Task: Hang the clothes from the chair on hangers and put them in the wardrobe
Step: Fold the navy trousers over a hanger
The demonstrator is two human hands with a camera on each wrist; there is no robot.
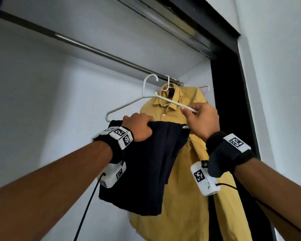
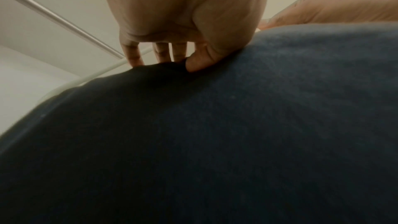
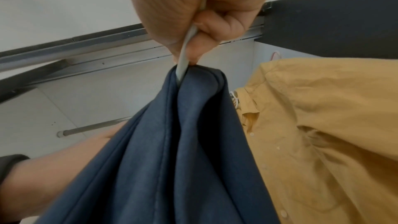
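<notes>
The left hand [image 1: 139, 126] has its fingers curled tight around the top fold of the navy trousers [image 1: 146, 164] draped over the white hanger [image 1: 129, 105], while the right hand [image 1: 201, 119] pinches the hanger's right arm between thumb and fingers. The hanger hook sits just below the wardrobe rail [image 1: 94, 49], not on it, beside the hung yellow shirt [image 1: 186, 197], with loads of bare rail to the left. The right wrist view shows the hanger bar running into the fold; the left wrist view is mostly dark fabric.
</notes>
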